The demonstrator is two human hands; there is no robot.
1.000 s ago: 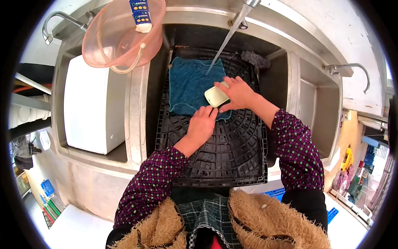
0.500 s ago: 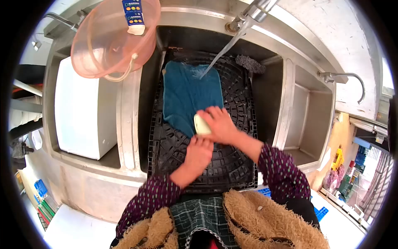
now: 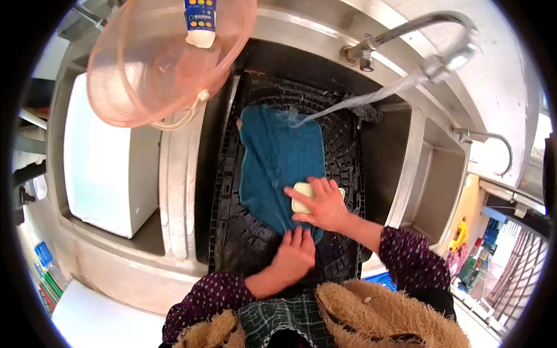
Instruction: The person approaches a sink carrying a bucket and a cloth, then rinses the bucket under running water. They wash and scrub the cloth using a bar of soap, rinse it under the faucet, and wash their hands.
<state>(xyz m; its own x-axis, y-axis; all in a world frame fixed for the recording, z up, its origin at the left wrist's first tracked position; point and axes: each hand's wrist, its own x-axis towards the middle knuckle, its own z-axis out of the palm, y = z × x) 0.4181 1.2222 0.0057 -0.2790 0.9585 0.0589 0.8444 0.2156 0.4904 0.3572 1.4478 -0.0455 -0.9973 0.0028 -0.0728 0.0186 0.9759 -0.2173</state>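
A wet blue cloth (image 3: 278, 156) lies spread on a black plastic crate base (image 3: 243, 238) in the sink. My right hand (image 3: 326, 204) grips a pale yellow bar of soap (image 3: 302, 197), held flat against the cloth near its right edge. At the cloth's near corner, my left hand (image 3: 295, 255) has its fingers closed down on the fabric. Water from a bent tap (image 3: 429, 61) lands on the far part of the cloth.
A clear pink bucket (image 3: 139, 75) with a blue-and-white packet (image 3: 201, 23) stands at the back left. Below it, a white box (image 3: 96, 168) sits in the left basin. A dark scouring pad (image 3: 366, 112) lies at the back right, beside another basin (image 3: 432, 174).
My right hand has moved the soap to the right across the cloth, and its near part is spread wider. My left hand stays at the near corner. The camera view has shifted.
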